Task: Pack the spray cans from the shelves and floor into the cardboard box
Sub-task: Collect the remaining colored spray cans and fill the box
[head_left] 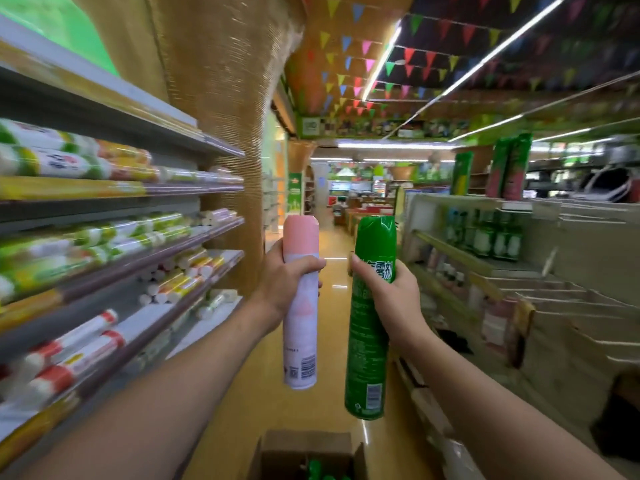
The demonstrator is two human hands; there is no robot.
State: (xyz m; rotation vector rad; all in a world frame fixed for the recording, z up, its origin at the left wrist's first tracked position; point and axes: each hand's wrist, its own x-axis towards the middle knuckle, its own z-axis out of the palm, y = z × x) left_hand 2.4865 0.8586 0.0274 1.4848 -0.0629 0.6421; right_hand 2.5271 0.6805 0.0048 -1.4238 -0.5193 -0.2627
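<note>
Because both cans are bound for the box [277, 448] below, the left hand [287, 275] wraps the pink can [300, 306] and the right hand [388, 292] the green can [369, 327], upright above it; shelves [104, 237] flank the aisle.

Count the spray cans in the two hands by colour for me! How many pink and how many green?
pink can: 1, gripped by the left hand
green can: 1, gripped by the right hand
Total: 2
Something green also shows in the cardboard box, but too little of it to count.
</note>
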